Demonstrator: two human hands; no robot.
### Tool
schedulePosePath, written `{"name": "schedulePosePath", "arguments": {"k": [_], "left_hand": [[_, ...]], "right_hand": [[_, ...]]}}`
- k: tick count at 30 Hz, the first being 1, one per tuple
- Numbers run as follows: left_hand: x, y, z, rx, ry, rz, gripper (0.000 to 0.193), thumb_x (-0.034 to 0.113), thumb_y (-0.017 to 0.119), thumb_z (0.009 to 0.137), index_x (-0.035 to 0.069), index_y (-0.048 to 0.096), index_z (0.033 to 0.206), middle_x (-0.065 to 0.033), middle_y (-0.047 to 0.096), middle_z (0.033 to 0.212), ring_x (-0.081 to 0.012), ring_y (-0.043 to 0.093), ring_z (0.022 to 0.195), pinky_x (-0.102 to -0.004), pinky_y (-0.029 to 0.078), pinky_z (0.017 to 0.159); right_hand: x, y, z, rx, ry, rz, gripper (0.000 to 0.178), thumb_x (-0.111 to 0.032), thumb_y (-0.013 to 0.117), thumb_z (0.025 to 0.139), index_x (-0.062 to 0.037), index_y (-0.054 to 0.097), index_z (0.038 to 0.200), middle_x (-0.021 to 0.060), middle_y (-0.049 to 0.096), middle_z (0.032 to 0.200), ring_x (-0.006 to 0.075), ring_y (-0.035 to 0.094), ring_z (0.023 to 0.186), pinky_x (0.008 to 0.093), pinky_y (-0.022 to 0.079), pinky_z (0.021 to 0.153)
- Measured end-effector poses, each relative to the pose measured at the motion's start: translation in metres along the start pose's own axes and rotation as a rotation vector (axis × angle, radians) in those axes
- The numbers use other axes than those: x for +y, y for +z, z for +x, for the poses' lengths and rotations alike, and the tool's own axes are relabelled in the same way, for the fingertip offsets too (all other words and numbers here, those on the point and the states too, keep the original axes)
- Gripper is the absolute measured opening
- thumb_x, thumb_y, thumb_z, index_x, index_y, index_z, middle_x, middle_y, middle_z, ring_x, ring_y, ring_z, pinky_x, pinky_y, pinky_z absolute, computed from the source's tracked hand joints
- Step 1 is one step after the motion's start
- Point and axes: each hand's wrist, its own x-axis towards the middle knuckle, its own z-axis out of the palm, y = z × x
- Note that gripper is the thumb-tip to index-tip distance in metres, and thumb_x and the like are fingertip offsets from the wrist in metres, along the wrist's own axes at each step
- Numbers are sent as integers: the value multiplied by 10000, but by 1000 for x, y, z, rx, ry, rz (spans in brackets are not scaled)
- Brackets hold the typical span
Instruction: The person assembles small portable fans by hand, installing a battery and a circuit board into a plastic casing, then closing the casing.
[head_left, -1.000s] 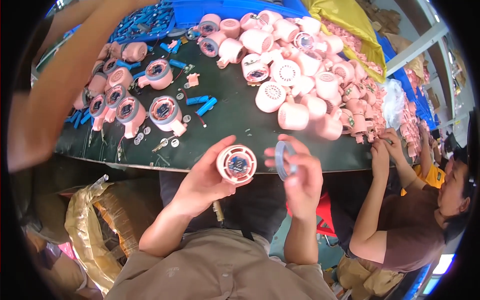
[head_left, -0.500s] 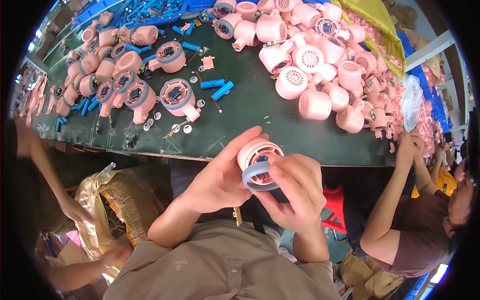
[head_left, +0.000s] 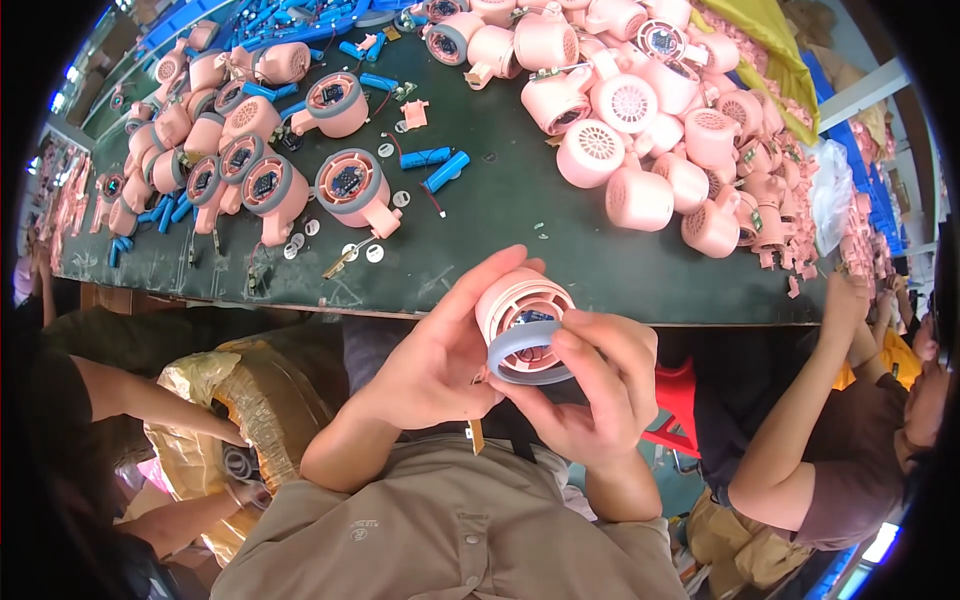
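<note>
My left hand [head_left: 425, 368] is wrapped around a round pink plastic fan housing [head_left: 496, 302], whose open end faces up toward me. Inside its ribbed rim a small blue circuit board [head_left: 533, 318] with wires shows. Between the thumb and fingers of my right hand [head_left: 603, 385] is a grey ring [head_left: 508, 370]. The ring sits tilted against the near edge of the housing's open end, not flush around it. A narrow tan strip [head_left: 475, 435] hangs below my left hand; where it attaches is hidden.
Pink housings, several with grey rings [head_left: 352, 187], lie left on the green table [head_left: 480, 260]. Blue battery cells [head_left: 446, 172] lie mid-table, and pink housings [head_left: 640, 198] are heaped right. Co-workers' arms [head_left: 160, 405] reach into a paper-lined sack [head_left: 285, 405] at left; another person [head_left: 800, 440] sits right.
My right fingers have shifted slightly on the grey ring, which still leans on the housing. The left co-worker's hands have moved into the sack, where grey rings now show. The view has shifted slightly.
</note>
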Motion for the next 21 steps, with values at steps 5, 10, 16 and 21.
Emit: {"name": "schedulePosePath", "arguments": {"k": [5,10,16,21], "left_hand": [[0,1,-1,4,39,44,927,-67,676,752,42,225,1554,-193,302,1567,-338,414,1402,-442,351,1151],[6,-5,-2,-55,68,17,792,-14,679,833,41,282,1516,-189,305,1549,-296,410,1394,-423,379,1128],[17,-1,-6,-114,308,808,680,4,753,789,-1,464,1405,-220,394,1472,-368,462,1342,-439,430,1065],[-4,20,-5,-114,697,1142,612,-3,717,650,-24,608,1252,-289,498,1309,-438,624,1061,-470,564,878]], "right_hand": [[1,-1,2,-28,11,-29,569,-107,906,618,-38,689,1139,96,651,1157,283,623,946,372,526,752],[2,-4,6,-160,52,20,564,-126,891,635,-30,680,1149,104,612,1214,340,594,1062,447,528,863],[14,-16,6,-201,627,851,1039,-618,874,598,50,567,1332,213,481,1440,322,494,1329,416,457,1029],[10,-5,22,-248,598,718,979,-776,247,947,98,682,1009,175,696,903,231,675,783,315,524,690]]}}
